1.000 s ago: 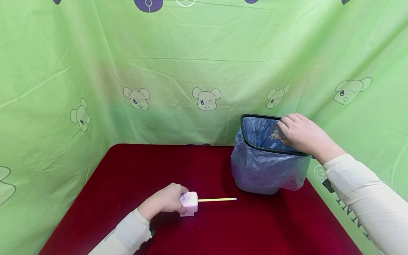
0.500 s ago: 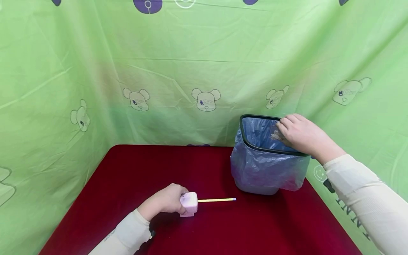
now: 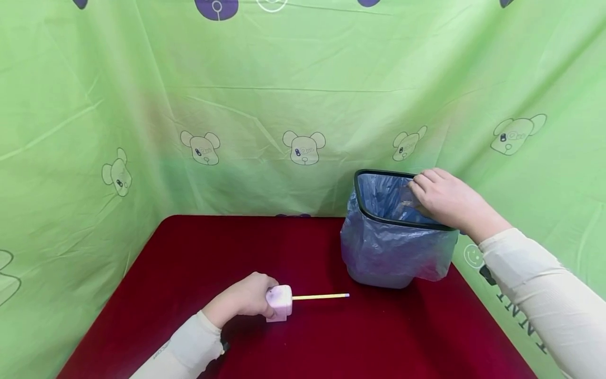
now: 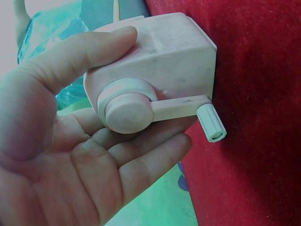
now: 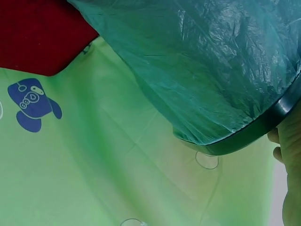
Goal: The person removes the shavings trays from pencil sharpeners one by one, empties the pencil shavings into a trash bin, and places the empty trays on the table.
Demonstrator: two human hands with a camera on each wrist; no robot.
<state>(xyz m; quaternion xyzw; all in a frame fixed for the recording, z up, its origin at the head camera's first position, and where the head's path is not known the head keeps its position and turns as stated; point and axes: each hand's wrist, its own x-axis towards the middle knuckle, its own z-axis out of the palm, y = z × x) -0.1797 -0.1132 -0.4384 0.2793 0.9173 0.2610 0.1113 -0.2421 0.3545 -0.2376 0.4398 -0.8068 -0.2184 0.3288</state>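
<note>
My left hand (image 3: pixel 251 296) grips a pale pink hand-crank pencil sharpener (image 3: pixel 279 301) on the table, thumb on one side and fingers on the other. A yellow pencil (image 3: pixel 321 297) sticks out of it to the right. In the left wrist view, the sharpener's crank handle (image 4: pixel 211 121) points away from the palm. Over the mouth of a lined trash bin (image 3: pixel 379 281), my right hand (image 3: pixel 447 197) pinches a small clear plastic shavings tray (image 3: pixel 408 196), tilted into the bin. The fingers partly hide that tray. At the right wrist view's edge, only part of the right hand (image 5: pixel 290 160) shows.
A blue translucent bag (image 3: pixel 397 247) lines the bin and hangs over its black rim (image 3: pixel 379 217). Red cloth (image 3: pixel 246 247) covers the table. Green printed curtains (image 3: pixel 255 105) stand close behind and at both sides.
Wood shavings seen in the clear tray a second ago have mostly gone from it. Both hands hold nearly the same places; the head view shifts slightly.
</note>
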